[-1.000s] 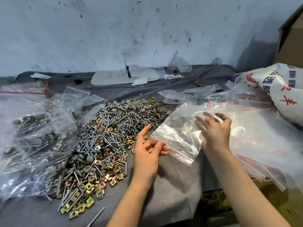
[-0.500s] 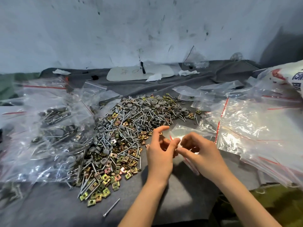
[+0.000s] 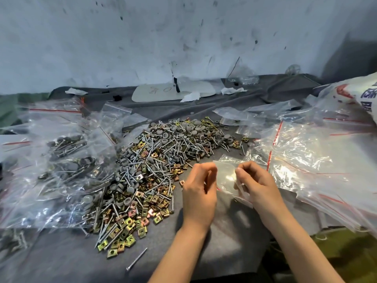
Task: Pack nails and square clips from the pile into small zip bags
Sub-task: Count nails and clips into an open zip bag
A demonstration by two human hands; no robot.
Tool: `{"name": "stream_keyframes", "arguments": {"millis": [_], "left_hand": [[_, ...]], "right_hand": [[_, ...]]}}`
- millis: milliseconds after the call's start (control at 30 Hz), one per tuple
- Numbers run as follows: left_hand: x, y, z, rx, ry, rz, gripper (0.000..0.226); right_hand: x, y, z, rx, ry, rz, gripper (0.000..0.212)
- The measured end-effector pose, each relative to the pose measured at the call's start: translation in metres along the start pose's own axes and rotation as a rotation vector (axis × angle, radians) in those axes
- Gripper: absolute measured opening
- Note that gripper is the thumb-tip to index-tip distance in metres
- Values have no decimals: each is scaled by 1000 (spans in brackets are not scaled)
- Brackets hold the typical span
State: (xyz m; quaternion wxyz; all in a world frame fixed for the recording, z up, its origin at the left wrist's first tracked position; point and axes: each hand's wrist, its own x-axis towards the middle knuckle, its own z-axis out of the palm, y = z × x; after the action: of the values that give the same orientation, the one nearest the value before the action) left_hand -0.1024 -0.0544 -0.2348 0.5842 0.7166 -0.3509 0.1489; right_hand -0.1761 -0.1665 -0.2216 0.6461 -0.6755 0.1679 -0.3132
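Note:
A big pile of silver nails with grey caps (image 3: 163,148) and brass-coloured square clips (image 3: 140,213) lies on the grey cloth, left of my hands. A small clear zip bag (image 3: 225,176) with a red line is stretched between my hands just right of the pile. My left hand (image 3: 200,188) pinches its left edge with fingertips. My right hand (image 3: 257,184) pinches its right edge. The bag looks empty; its lower part is hidden behind my right hand.
Filled zip bags (image 3: 61,160) are heaped at the left. A stack of empty zip bags (image 3: 312,160) lies at the right, under a printed white sack (image 3: 359,94). One loose nail (image 3: 136,259) lies near the front. A white board (image 3: 173,91) rests by the stained wall.
The large bag I held a second ago is back on the right stack. Both hands came together on a small bag, then spread apart, pulling its edges outward.

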Motion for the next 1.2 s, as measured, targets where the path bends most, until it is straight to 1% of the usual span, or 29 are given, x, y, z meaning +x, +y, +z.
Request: {"name": "stream_keyframes", "arguments": {"millis": [100,167,233,367,400,500,633,667,767,833,867,967,1000,1100,1200], "left_hand": [[2,-2,2,-7,-65,42,21],[2,-1,2,-33,-119,19,19],[2,2,1,-127,-172,-69,22],[2,2,0,-365,-164,-269,22],[1,1,0,-405,-159,-301,25],[0,1,0,-431,-152,-321,43],[0,0,-1,-401,-153,-348,53],[1,0,-1,-374,-155,-347,51],[2,0,-1,-276,-151,-330,32],[3,1,-2,-275,-145,-341,29],[2,2,-3,-277,-152,-338,25],[1,5,-3,-301,-188,-316,5],[1,5,-2,-303,-193,-312,6],[1,4,-1,-299,-157,-310,31],[2,5,-6,-440,-42,-361,49]], "right_hand": [[-3,-5,10,-68,110,-121,22],[-5,-7,16,-150,122,-210,22],[-6,-8,19,-218,68,-251,18],[-1,-10,14,-261,9,-270,14],[0,-8,12,-296,1,-270,15],[-1,-1,10,-338,-18,-220,28],[-4,5,12,-358,10,-236,27],[-5,6,12,-356,15,-247,28],[-7,9,13,-347,-15,-278,36],[-6,11,11,-376,-42,-295,40],[-5,11,11,-383,-49,-301,39],[-5,13,11,-344,-38,-311,24],[-5,13,11,-332,-21,-314,25],[-4,13,11,-304,32,-319,31],[-4,15,9,-252,137,-321,29]]}}
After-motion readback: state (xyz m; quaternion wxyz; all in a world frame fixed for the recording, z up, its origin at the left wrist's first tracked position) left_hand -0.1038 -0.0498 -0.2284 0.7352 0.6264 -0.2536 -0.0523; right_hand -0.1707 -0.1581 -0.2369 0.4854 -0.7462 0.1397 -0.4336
